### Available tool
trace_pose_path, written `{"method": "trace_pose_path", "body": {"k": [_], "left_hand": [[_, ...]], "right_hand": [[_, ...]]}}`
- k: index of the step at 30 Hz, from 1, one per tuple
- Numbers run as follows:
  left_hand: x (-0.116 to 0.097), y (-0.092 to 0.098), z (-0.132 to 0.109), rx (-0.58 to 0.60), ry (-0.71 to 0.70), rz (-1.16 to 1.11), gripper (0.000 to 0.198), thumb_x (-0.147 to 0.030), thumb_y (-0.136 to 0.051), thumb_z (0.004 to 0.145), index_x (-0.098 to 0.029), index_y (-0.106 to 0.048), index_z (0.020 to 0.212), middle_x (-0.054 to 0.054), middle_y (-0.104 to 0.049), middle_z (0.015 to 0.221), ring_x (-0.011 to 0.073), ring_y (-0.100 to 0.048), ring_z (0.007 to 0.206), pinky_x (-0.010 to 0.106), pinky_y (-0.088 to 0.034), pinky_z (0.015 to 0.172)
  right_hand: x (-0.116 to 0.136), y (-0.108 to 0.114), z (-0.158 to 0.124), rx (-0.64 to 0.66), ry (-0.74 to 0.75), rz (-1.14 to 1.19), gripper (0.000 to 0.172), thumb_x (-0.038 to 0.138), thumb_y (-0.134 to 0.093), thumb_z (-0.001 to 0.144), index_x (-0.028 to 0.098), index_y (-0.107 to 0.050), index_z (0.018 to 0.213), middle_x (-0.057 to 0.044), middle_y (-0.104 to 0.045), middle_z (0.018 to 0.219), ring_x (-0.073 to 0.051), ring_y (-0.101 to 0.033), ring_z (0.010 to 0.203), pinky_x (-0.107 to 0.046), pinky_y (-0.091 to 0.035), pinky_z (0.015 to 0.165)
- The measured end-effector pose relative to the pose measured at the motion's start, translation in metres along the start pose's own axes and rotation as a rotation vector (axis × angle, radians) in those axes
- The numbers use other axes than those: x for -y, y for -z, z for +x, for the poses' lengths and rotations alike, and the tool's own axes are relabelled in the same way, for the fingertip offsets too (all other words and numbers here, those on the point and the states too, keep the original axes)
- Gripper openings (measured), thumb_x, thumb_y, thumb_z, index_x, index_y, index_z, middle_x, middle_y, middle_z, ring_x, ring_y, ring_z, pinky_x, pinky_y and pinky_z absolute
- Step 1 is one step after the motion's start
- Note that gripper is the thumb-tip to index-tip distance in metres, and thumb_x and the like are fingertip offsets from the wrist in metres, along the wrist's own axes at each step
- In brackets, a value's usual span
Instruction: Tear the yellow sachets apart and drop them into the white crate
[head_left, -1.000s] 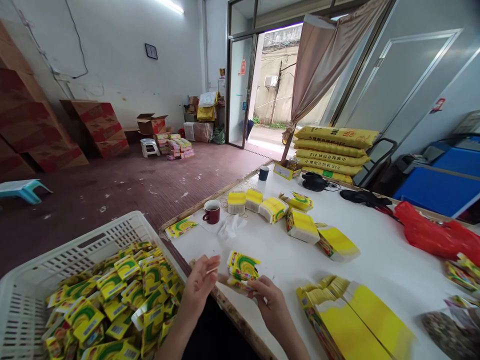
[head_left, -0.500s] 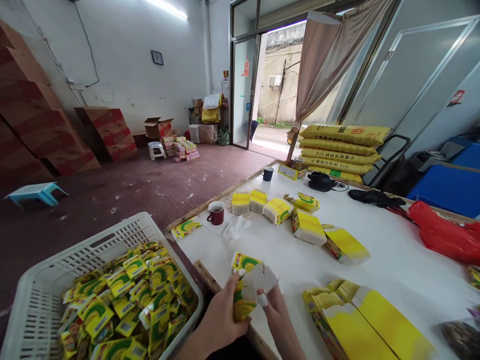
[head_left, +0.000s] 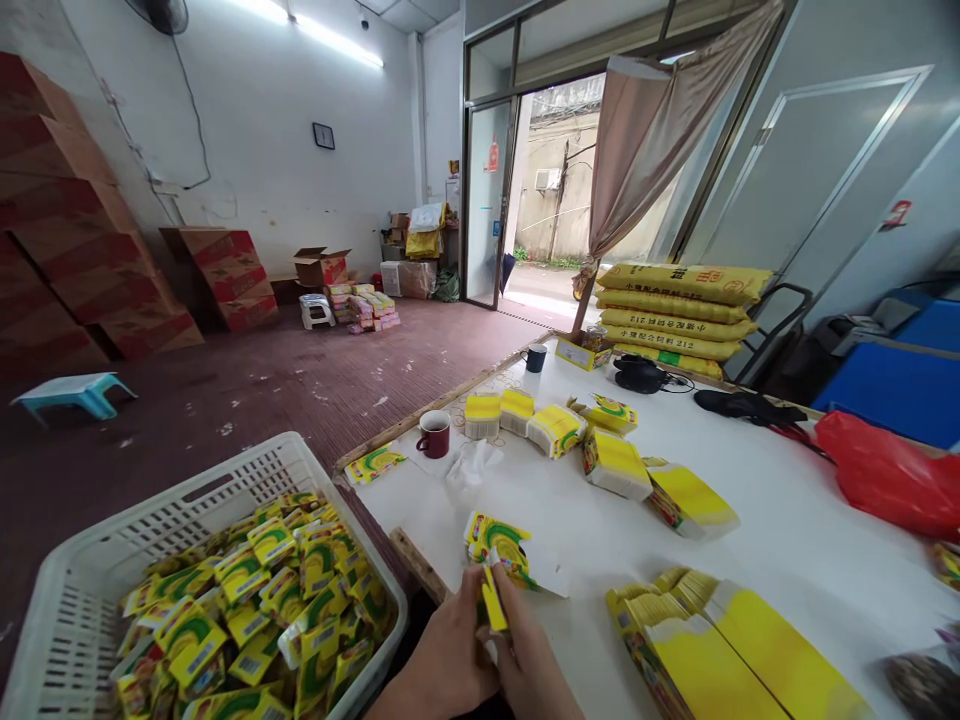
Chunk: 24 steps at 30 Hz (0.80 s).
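Near the table's front edge, my left hand (head_left: 450, 645) and my right hand (head_left: 525, 640) are together, fingers closed around a small yellow box (head_left: 493, 602) held between them. Just beyond them, yellow-and-green printed cards (head_left: 499, 540) lie on the white table (head_left: 570, 530). A white basket (head_left: 300, 460) at the left holds several small filled yellow packs (head_left: 247, 610). To the right of my hands are long rows of stacked yellow cartons (head_left: 757, 640). Further back sit more stacks of flat yellow cartons (head_left: 615, 460).
A maroon mug (head_left: 434, 436) and crumpled white tissue (head_left: 474, 465) are at the table's left side. A dark cup (head_left: 535, 358) stands further back. At the right lie a red plastic bag (head_left: 885, 470) and black items (head_left: 750, 408). Yellow sacks (head_left: 675, 315) are piled behind the table.
My hands have come together around the yellow box, whose pale flap was spread open between them before. The printed cards beyond them are more exposed. The view has tilted slightly upward.
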<state>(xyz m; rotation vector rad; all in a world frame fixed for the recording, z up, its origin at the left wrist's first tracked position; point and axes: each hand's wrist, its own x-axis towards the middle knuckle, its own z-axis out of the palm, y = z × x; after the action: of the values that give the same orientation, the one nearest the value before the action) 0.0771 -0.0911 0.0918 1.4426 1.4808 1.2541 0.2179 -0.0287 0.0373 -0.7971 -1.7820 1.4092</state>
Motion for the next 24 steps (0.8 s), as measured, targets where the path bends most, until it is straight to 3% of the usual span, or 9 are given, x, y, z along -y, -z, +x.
{"method": "trace_pose_path", "body": {"k": [5,8,12,17,20,24], "left_hand": [[0.005,0.001,0.0,-0.166,0.041,0.071,0.062,-0.01,-0.071,0.059,-0.024,-0.065,0.119,0.013,-0.067,0.119,0.0362,-0.062,0.113,0.046,-0.046,0.102],[0.001,0.013,-0.001,-0.158,0.085,0.161,0.054,-0.009,-0.07,0.058,-0.024,-0.071,0.11,0.011,-0.071,0.11,0.0358,-0.063,0.11,0.048,-0.046,0.101],[-0.005,0.029,0.002,-0.12,0.056,0.169,0.05,-0.016,-0.076,0.061,-0.025,-0.074,0.11,0.009,-0.074,0.109,0.0335,-0.067,0.104,0.043,-0.051,0.096],[-0.002,0.04,0.004,-0.114,0.032,0.158,0.05,-0.028,-0.084,0.061,-0.027,-0.078,0.11,0.009,-0.078,0.105,0.0329,-0.071,0.096,0.039,-0.055,0.09],[-0.002,0.042,0.003,-0.092,0.02,0.152,0.051,-0.028,-0.086,0.06,-0.028,-0.079,0.11,0.008,-0.079,0.105,0.033,-0.073,0.095,0.039,-0.056,0.09],[-0.009,0.039,0.002,-0.074,-0.005,0.198,0.047,-0.031,-0.086,0.063,-0.027,-0.079,0.109,0.01,-0.078,0.103,0.0336,-0.072,0.097,0.04,-0.054,0.092]], "right_hand": [[-0.012,0.0,0.001,-0.066,0.053,-0.123,0.062,0.012,-0.048,0.087,0.028,-0.056,0.146,-0.006,-0.053,0.154,-0.028,-0.046,0.146,-0.052,-0.037,0.121],[-0.018,0.006,0.003,-0.149,0.038,-0.191,0.062,0.012,-0.042,0.09,0.026,-0.05,0.15,-0.007,-0.049,0.157,-0.027,-0.042,0.148,-0.052,-0.036,0.121],[-0.02,0.014,0.006,-0.035,0.129,-0.291,0.063,0.012,-0.047,0.088,0.028,-0.052,0.149,-0.007,-0.042,0.162,-0.028,-0.041,0.149,-0.05,-0.041,0.118],[0.003,0.037,0.011,0.106,0.215,-0.299,0.041,0.019,-0.056,0.09,0.034,-0.071,0.125,-0.008,-0.055,0.152,-0.028,-0.055,0.138,-0.045,-0.051,0.108],[0.021,0.047,0.012,0.168,0.182,-0.264,0.03,0.022,-0.064,0.087,0.033,-0.075,0.112,-0.009,-0.059,0.148,-0.029,-0.057,0.136,-0.045,-0.05,0.107],[0.032,0.037,0.009,0.127,0.07,-0.257,0.022,0.016,-0.066,0.078,0.026,-0.073,0.096,-0.011,-0.065,0.137,-0.032,-0.054,0.137,-0.047,-0.048,0.107]]}}
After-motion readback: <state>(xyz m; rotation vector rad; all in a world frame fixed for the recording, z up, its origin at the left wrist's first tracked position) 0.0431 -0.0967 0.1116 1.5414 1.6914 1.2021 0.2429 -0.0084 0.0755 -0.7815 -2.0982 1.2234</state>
